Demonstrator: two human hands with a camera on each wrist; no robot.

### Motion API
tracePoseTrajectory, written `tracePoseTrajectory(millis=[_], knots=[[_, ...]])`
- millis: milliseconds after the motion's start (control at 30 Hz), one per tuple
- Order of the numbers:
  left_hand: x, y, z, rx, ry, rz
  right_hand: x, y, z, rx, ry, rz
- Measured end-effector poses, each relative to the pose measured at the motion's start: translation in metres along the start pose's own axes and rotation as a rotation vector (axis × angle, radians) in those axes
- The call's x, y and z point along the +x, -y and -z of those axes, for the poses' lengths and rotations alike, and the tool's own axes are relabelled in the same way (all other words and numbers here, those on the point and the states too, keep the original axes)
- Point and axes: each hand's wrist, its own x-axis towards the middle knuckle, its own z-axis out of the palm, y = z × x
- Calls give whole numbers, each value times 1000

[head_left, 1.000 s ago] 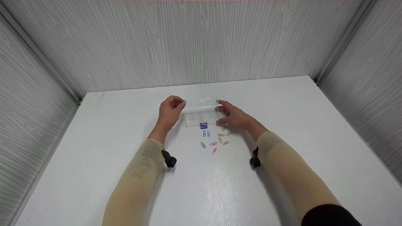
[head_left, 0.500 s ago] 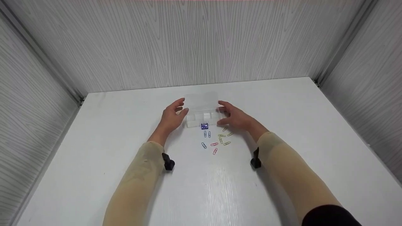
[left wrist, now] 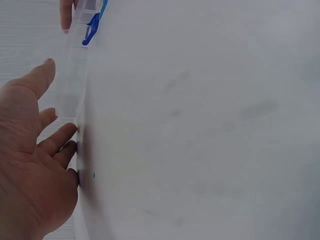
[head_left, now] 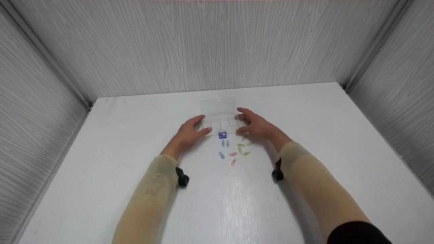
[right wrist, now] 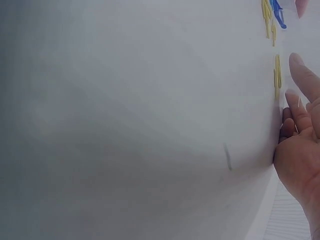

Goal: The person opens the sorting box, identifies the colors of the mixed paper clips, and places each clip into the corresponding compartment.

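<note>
A clear plastic compartment box (head_left: 224,125) stands on the white table, its transparent lid (head_left: 217,106) swung back toward the wall. At the middle of its front is a blue latch (head_left: 222,135), also seen in the left wrist view. My right hand (head_left: 259,127) holds the right end, thumb at the front and fingers behind. Around the left end my left hand (head_left: 190,132) is spread, thumb near the front edge and index finger near the back corner. Before the box lie several paper clips: blue ones (head_left: 221,155), pink ones (head_left: 233,154) and yellow-green ones (head_left: 240,149).
The white tabletop (head_left: 217,203) extends around the box and clips. Grey wood-patterned panels (head_left: 217,47) rise behind and at both sides. The yellow-green clips lie close to the right hand, and one partly sits beside its thumb.
The lid has tipped further back and lies open. My left hand has let go of it and come down to the box's left end. My right hand has stayed at the right end.
</note>
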Motion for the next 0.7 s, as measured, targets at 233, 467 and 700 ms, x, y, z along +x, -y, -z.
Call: tracePoseTrajectory(millis=[233,467,700], knots=[[-9,9,4,-53,-4,-17,0,2,-5,8,9,-5],[-5,8,-2,-94,-51,-17,0,1,0,14,9,-4],[-3,9,-7,-152,-84,10,3,-2,0,27,19,13]])
